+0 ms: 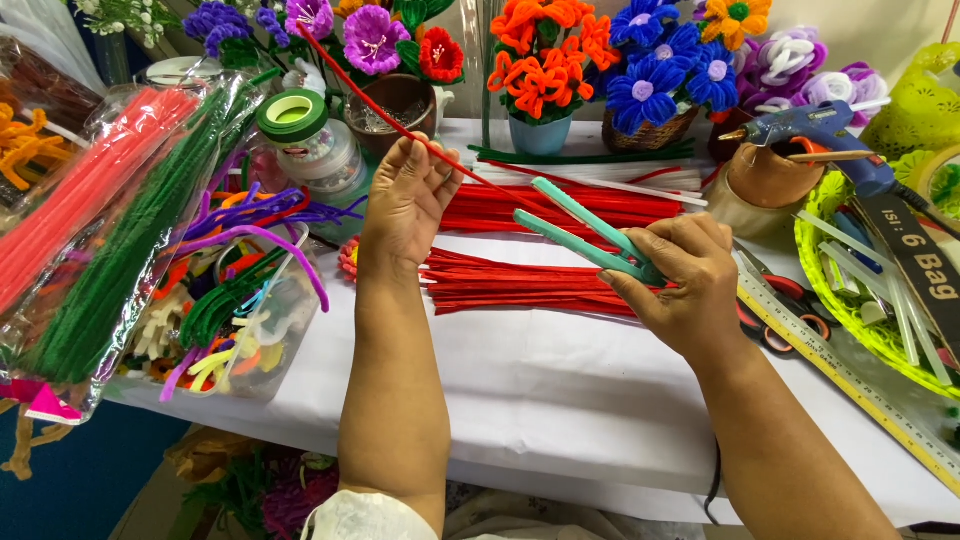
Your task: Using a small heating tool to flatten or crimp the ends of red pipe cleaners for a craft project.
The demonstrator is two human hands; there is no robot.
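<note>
We hold a single red pipe cleaner (400, 125) in our left hand (405, 200), pinched between the thumb and the curled fingertips, so the grip is narrow and closed on the wire. The pipe cleaner runs slantwise, from up near the purple flowers (372, 38) down to the right, toward the open blades of the scissors. Our right hand (685, 285) is wrapped around the handles of a pair of pale green scissors (585, 230), fingers closed firmly on them, and the two blades stand apart in a narrow V pointing up and to the left. The lower end of the pipe cleaner reaches just to the blades; we cannot tell whether it touches them. Under both hands lies a heap of red pipe cleaners (530, 285) on the white table (560, 400). To the left sits a clear tub (265, 335) of mixed coloured pieces, with bagged green and pink pipe cleaners beside it. To the right we see a ruler (850, 375), red-handled scissors (790, 305) and a blue glue gun (820, 130).
</note>
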